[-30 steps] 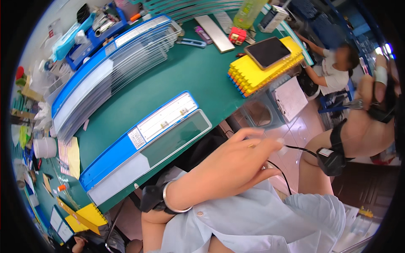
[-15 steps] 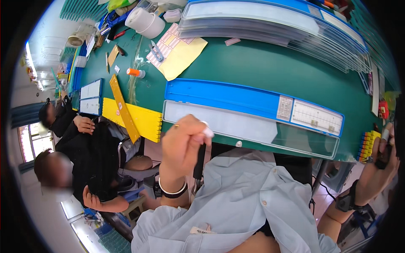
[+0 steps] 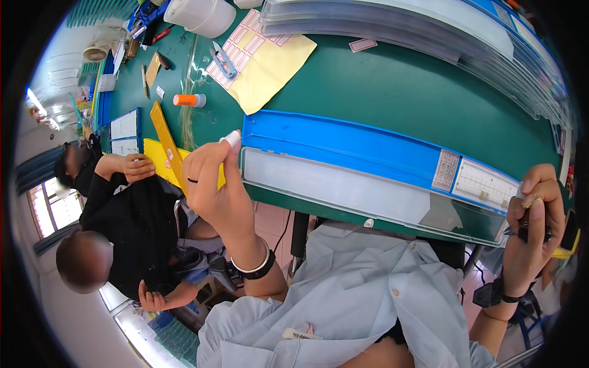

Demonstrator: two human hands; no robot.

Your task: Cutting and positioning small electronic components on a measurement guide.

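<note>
A long blue case [image 3: 343, 145] lies opened on the bench in front of me, its clear lid [image 3: 331, 181] folded toward me with a whitish sheet inside. My left hand [image 3: 215, 187] is raised by the case's left end, thumb and index finger pinched together. A white cover [image 3: 233, 138] sits on a fingertip there; whatever the pinch holds is too fine to make out. At the case's right end, my right hand [image 3: 535, 214] is closed round a small dark object [image 3: 532, 232]. Something tiny and gold-coloured [image 3: 532, 202] shows at its fingertips.
A stack of clear-lidded cases [image 3: 392, 27] fills the back right. Blue snips [image 3: 223, 61] rest on label sheets beside yellow paper [image 3: 276, 73]. An orange-capped bottle [image 3: 189, 100], a yellow ruler-like strip [image 3: 168, 144] and a white tub [image 3: 199, 15] stand or lie leftward. Another person [image 3: 132, 227] sits at left.
My left hand has moved left and up to the case's left end. My right hand has come inward and up to its right end. The view has shifted slightly.
</note>
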